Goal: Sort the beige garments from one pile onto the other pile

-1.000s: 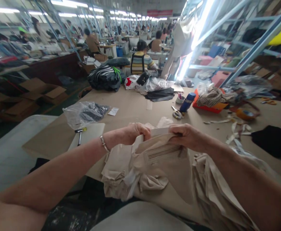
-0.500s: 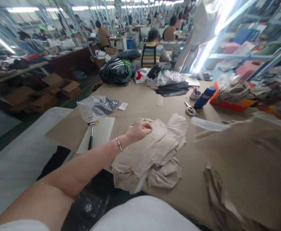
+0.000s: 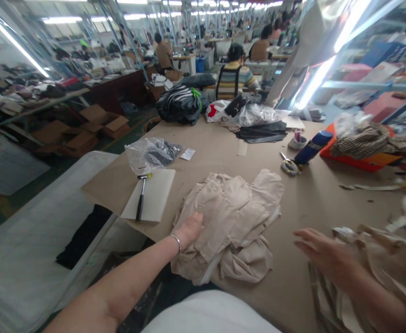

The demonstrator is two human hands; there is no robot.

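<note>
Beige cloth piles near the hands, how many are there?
2. One beige cloth pile lies mid-table under the left hand. The other pile sits at the right edge by the right hand; part runs out of view.

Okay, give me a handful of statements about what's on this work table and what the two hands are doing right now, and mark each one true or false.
1. The left hand rests on the pile of beige fabric pieces. True.
2. The right hand grips the hammer. False: the hammer lies untouched on a pale board to the left, and the right hand is open above the table.
3. A blue bottle lies on the table beyond the pile. True.
4. The scissors are in the left hand. False: the scissors lie on the table near the blue bottle.
5. A clear plastic bag with dark contents lies beyond the hammer. True.
</note>
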